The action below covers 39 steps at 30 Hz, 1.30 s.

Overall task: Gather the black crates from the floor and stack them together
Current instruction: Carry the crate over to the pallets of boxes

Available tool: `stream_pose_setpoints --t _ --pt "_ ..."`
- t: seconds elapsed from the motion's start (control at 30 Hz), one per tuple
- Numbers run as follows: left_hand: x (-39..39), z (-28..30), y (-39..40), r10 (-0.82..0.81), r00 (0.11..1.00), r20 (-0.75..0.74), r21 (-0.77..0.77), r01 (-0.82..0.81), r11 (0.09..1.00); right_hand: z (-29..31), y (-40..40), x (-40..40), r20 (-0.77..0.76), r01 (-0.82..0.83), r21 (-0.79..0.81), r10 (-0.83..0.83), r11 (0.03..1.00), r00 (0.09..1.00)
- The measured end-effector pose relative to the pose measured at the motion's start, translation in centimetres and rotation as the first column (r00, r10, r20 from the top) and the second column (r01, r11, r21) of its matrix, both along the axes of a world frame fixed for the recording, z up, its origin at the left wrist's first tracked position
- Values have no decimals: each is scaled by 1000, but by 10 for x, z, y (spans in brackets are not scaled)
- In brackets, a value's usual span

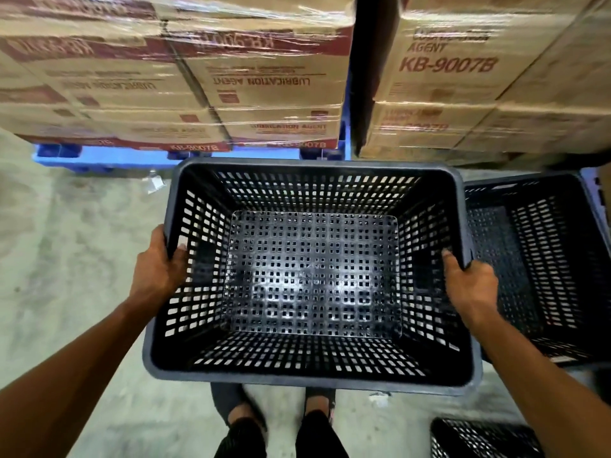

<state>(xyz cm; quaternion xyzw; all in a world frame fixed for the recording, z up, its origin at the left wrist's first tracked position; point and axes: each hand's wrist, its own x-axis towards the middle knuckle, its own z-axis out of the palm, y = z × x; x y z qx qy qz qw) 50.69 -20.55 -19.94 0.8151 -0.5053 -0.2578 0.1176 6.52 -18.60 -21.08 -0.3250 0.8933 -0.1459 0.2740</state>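
Head view: looking straight down at a black crate (312, 276) held at the centre of the frame, open side up, empty.
Left hand (158, 266): gripping the crate's left rim, thumb hooked inside, fingers wrapped outside.
Right hand (471, 279): gripping the crate's right rim, thumb inside, fingers closed around the outer edge.
Second crate (542, 269): right of the frame, just beside the held crate, open side up, partly cut off by the frame edge.
Third crate (479, 439): lower right corner, only partly in view.
Feet (281, 428): bottom centre, below the held crate, on the grey floor (66, 242).
Cardboard boxes (198, 77): upper frame, wrapped in clear film, stacked on a blue pallet (99, 157).
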Motion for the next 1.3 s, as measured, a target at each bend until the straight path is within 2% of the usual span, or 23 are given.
stream_pose_setpoints --t 0.1,0.2,0.4,1.17,1.3 --pt "2 -2 20 -17 1000 -10 -51 16 999 2 2 6 -56 -35 -42 32 999 998" --pt "0 -8 27 -16 999 42 -101 20 995 1 1 9 -128 -57 -60 49 997 991" --pt "-1 -14 29 -13 998 56 -112 19 994 2 2 8 -186 -91 -88 73 992 980" --pt "0 -19 29 -12 1000 25 -115 15 993 0 5 5 -195 -127 -59 113 990 974" --pt "-1 -21 27 -13 996 87 -114 23 993 0 7 5 -197 -166 -64 151 984 969"
